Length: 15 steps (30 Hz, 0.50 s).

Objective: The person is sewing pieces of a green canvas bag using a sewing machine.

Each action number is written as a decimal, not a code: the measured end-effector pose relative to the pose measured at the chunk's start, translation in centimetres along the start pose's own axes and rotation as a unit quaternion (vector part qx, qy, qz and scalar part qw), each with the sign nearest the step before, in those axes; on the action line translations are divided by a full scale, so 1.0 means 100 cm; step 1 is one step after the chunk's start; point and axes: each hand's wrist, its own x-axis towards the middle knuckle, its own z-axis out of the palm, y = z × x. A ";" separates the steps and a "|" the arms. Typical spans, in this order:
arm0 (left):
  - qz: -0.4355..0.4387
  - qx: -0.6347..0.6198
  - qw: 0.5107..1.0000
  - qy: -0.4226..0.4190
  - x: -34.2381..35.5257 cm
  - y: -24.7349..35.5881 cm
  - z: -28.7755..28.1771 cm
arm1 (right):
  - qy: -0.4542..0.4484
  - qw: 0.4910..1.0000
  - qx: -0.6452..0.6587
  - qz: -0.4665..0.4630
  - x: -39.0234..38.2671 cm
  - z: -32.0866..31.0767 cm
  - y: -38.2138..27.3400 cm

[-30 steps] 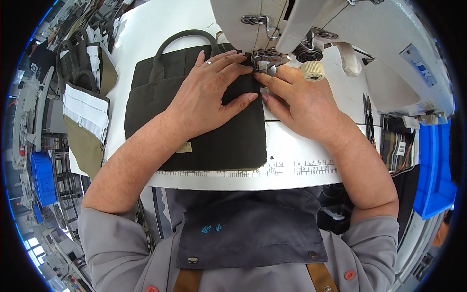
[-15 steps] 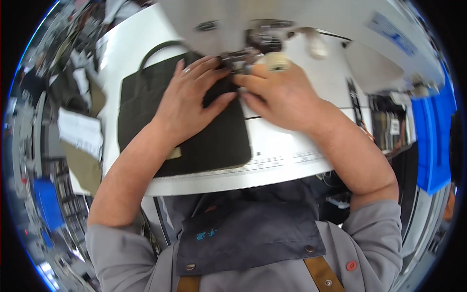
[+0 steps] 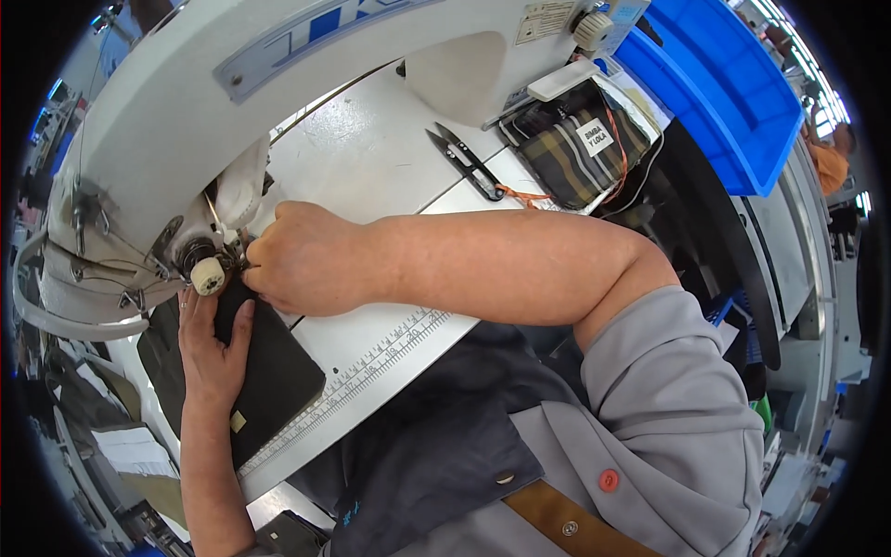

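A dark olive fabric panel (image 3: 278,371) lies on the white sewing table, its upper end reaching under the head of a white sewing machine (image 3: 139,139). Flat on this panel rests my left hand (image 3: 212,348), fingers stretched toward the needle area and thumb apart; the machine partly covers its fingertips. My right hand (image 3: 311,260) is closed beside the presser foot, at the panel's right edge. What its fingertips pinch is hidden. A cream round knob (image 3: 208,276) on the machine sits just above the left fingers. A small yellowish tab (image 3: 238,422) shows on the panel.
Black thread snips (image 3: 469,162) lie right of the machine, near a plaid fabric pouch (image 3: 575,139). A blue bin (image 3: 742,125) stands at the upper right. A printed ruler (image 3: 371,362) follows the table's front edge. Cloth and white paper (image 3: 135,450) lie at left.
The view has swung to the right, bringing the snips, pouch and bin further in. Both hands stay by the needle area; my right fingers look more tightly curled.
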 end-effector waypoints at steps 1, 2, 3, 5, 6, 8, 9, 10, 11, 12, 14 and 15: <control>0.004 0.000 1.000 0.000 0.000 0.001 0.000 | 0.001 1.000 -0.002 0.002 -0.001 0.001 0.000; 0.005 -0.003 1.000 0.000 0.000 0.002 0.000 | 0.009 1.000 -0.009 -0.003 -0.002 0.002 -0.001; 0.007 -0.006 1.000 -0.001 0.000 0.003 -0.001 | 0.016 1.000 -0.016 -0.008 -0.003 0.003 -0.001; 0.004 -0.007 1.000 -0.007 0.000 0.004 -0.002 | 0.018 1.000 -0.012 -0.006 -0.002 0.004 -0.002; -0.001 -0.009 1.000 -0.013 -0.001 0.004 -0.003 | 0.019 1.000 -0.007 -0.004 -0.002 0.006 -0.003; -0.009 0.021 0.999 -0.038 0.001 0.012 -0.010 | 0.020 1.000 0.004 0.007 -0.002 0.002 -0.002; -0.018 0.051 0.996 -0.065 0.001 0.017 -0.016 | 0.020 0.999 0.017 0.019 -0.001 0.002 -0.002; -0.018 0.050 0.996 -0.065 0.001 0.025 -0.021 | 0.019 0.999 0.017 0.019 -0.002 0.002 -0.001; 0.001 0.095 0.993 -0.076 0.000 0.034 -0.027 | 0.031 0.998 0.030 0.034 -0.002 0.002 -0.001; 0.020 0.140 0.986 -0.086 -0.001 0.043 -0.030 | 0.042 0.997 0.043 0.050 -0.003 0.003 0.000; 0.026 0.111 0.989 -0.098 -0.009 0.063 -0.037 | 0.034 0.998 0.040 0.047 -0.001 -0.001 -0.001; 0.028 0.083 0.990 -0.112 -0.013 0.071 -0.039 | 0.027 0.998 0.040 0.042 0.000 -0.003 -0.001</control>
